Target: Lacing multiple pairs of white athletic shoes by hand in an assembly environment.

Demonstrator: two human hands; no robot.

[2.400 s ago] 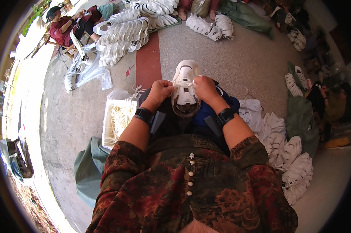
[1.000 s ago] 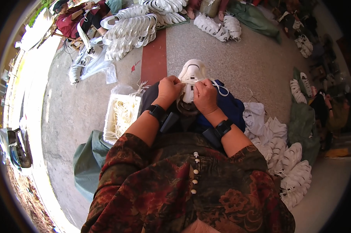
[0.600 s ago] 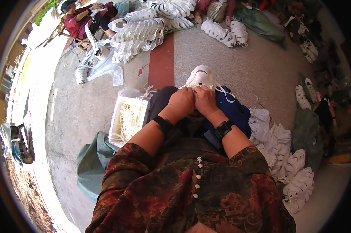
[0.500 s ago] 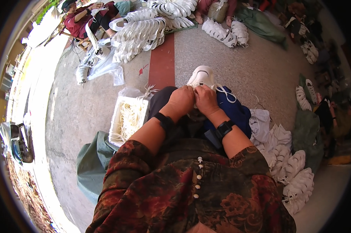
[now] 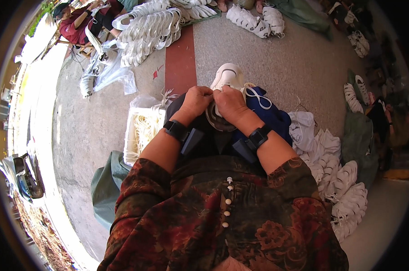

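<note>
A white sneaker (image 5: 228,76) rests on my lap, its toe pointing away from me and its heel opening nearest me. My left hand (image 5: 197,102) is closed at the shoe's left edge, its fingertips pinched against those of the other hand. Across the lacing area lies my right hand (image 5: 230,104), fingers curled and pressed together. What the two hands pinch is hidden behind the fingers. A white shoelace (image 5: 261,100) loops out from the shoe's right side, over the blue cloth (image 5: 277,121).
Left of my lap stands a white box (image 5: 131,135) of loose laces. White shoes (image 5: 349,205) are heaped at my right, and rows of white shoe pieces (image 5: 152,34) lie far left. Beyond them sits another person (image 5: 73,25). Green sacking (image 5: 107,185) lies near my left.
My left hand has shifted outward to the shoe's left edge, wrist turned, while my right hand has come further over the shoe's opening. The whole view has shifted slightly.
</note>
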